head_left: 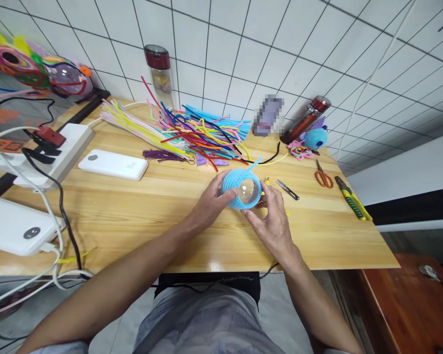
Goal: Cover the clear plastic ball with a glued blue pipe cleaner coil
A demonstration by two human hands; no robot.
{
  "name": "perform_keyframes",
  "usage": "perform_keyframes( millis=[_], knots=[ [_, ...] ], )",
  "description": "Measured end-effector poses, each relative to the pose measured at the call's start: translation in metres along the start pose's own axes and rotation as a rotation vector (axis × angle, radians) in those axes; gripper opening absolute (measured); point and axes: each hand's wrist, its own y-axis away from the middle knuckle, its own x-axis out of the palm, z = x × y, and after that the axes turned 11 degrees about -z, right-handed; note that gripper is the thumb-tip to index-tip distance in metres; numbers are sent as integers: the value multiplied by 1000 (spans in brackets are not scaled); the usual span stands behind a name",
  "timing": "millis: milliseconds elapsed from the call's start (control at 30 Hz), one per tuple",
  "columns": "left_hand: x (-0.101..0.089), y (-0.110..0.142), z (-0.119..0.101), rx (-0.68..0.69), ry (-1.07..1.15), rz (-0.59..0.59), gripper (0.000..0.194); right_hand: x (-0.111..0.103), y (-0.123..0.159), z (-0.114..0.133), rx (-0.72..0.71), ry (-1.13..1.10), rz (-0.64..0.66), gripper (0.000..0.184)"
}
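Observation:
A clear plastic ball wrapped in light blue pipe cleaner sits between both my hands above the wooden table. My left hand cups its left side with the thumb over the blue coils. My right hand grips its lower right side, fingers curled round it. A loose blue end sticks up from the top of the ball. A heap of coloured pipe cleaners lies just beyond the ball.
Small snips, orange scissors and a yellow utility knife lie to the right. A white power bank, a power strip with cables and another white device are at left. Two bottles stand by the tiled wall.

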Motion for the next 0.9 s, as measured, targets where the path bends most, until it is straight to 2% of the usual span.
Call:
perform_keyframes(
  millis=[133,367,567,733,900],
  knots=[
    [-1,1,0,21,4,-3,79,2,-2,2,-42,22,1,77],
    [1,1,3,52,20,-60,76,-4,-10,14,-135,119,-37,99],
    [1,-2,7,47,-15,-52,75,-18,-34,20,-308,113,59,81],
    [2,-5,12,16,36,-107,71,-13,-35,22,-345,128,20,73],
    [0,-7,15,-1,81,-79,57,-10,-34,22,-336,80,39,74]
  ],
)
